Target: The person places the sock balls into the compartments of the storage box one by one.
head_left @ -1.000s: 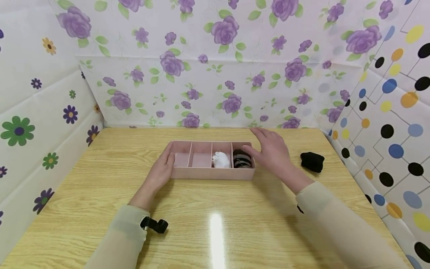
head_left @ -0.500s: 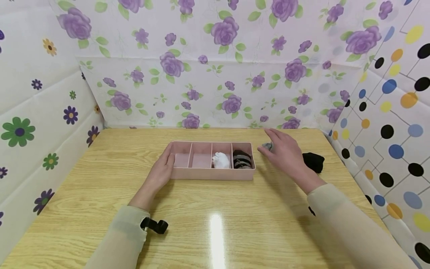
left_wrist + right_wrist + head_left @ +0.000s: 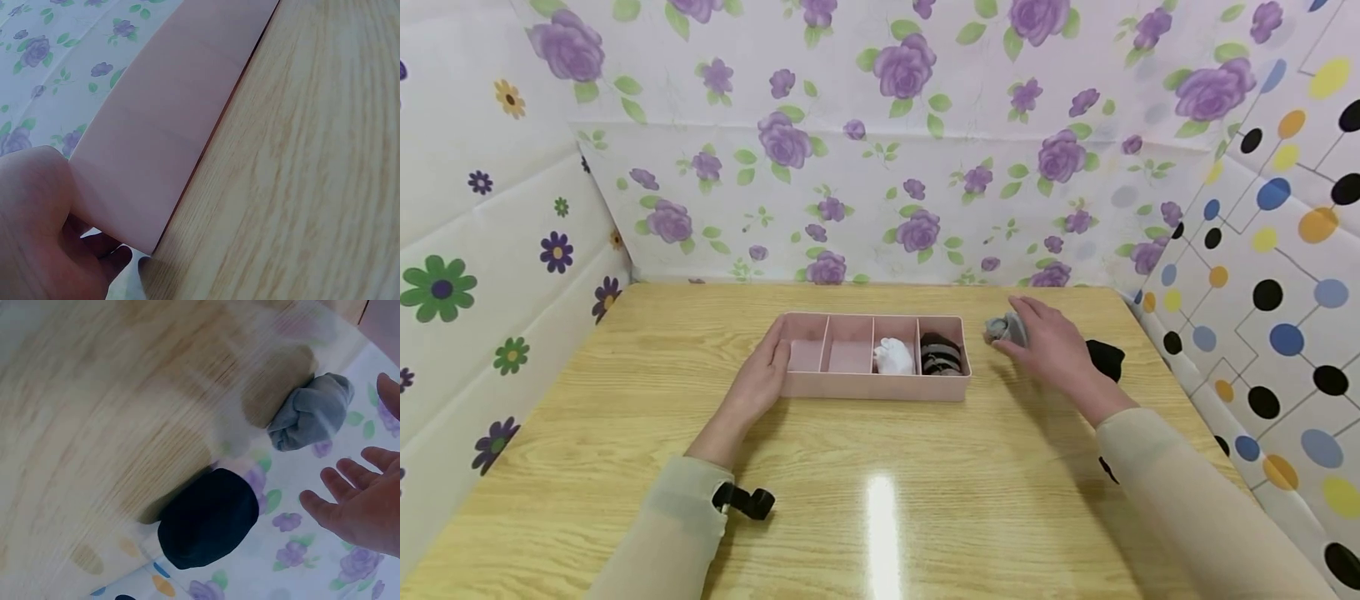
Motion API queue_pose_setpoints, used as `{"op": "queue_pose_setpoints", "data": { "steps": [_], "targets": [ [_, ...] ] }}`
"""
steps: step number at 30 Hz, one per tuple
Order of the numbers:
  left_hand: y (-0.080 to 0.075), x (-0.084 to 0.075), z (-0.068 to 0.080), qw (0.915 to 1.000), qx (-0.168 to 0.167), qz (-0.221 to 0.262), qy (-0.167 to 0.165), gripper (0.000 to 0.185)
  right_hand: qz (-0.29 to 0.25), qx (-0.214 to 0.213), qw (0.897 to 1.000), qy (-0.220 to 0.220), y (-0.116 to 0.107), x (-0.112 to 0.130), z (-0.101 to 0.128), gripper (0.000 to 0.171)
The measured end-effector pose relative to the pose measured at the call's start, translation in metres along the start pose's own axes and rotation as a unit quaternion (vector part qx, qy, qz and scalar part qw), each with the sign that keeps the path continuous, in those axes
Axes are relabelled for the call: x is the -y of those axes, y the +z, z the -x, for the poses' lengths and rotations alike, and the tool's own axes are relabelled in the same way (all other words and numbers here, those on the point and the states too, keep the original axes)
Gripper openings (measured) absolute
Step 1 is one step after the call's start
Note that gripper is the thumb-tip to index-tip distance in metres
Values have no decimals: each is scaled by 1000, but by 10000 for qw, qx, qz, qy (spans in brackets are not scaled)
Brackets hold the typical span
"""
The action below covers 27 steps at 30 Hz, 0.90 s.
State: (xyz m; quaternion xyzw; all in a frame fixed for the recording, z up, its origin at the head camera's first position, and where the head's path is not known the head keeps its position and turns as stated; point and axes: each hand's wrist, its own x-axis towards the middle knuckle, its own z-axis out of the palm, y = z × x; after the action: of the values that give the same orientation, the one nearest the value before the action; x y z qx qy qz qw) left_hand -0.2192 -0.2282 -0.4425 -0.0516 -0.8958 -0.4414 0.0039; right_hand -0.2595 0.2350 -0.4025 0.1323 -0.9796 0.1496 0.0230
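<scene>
A pink tray [image 3: 880,387] with four compartments lies mid-table. Its third compartment holds a white sock ball [image 3: 892,357], its fourth a dark striped sock ball [image 3: 940,356]. My left hand [image 3: 772,360] holds the tray's left end; in the left wrist view the thumb [image 3: 34,200] lies against the tray wall [image 3: 169,125] at its corner. My right hand [image 3: 1043,337] hovers, fingers spread, over a grey sock ball [image 3: 997,328] right of the tray. The right wrist view shows the grey sock ball [image 3: 309,412] apart from the fingers [image 3: 340,481]. A black sock ball [image 3: 209,519] lies nearby.
The black sock ball [image 3: 1108,358] sits by the table's right edge, partly hidden behind my right hand. Patterned walls [image 3: 880,167] close in the wooden table [image 3: 880,500] at the back and both sides. The tray's two left compartments hold nothing.
My right hand moved from above the tray's right end out to the right, over the grey sock ball. The left hand and the tray stayed still.
</scene>
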Motion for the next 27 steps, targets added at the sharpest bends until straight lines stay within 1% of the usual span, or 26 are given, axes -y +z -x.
{"op": "queue_pose_setpoints", "data": {
  "steps": [6, 11, 15, 18, 21, 27],
  "targets": [
    [-1, -2, -2, 10000, -8, 21, 41, 63, -71, 203, 9997, 94, 1, -9, -5, 91],
    [1, 0, -1, 10000, 31, 14, -4, 63, -110, 313, 9994, 104, 10, -17, -11, 88],
    [2, 1, 0, 10000, 35, 43, -17, 63, -143, 335, 9990, 243, 18, -20, -15, 83],
    [2, 0, -1, 10000, 45, 57, 13, 63, -129, 346, 9984, 424, 21, -20, -18, 80],
    [2, -1, -1, 10000, 28, 54, 8, 63, -51, 304, 9982, 517, 21, -19, -23, 76],
    [0, -1, 1, 9999, -23, 84, -94, 63, 144, 257, 9986, 444, 23, -18, -31, 61]
  ]
}}
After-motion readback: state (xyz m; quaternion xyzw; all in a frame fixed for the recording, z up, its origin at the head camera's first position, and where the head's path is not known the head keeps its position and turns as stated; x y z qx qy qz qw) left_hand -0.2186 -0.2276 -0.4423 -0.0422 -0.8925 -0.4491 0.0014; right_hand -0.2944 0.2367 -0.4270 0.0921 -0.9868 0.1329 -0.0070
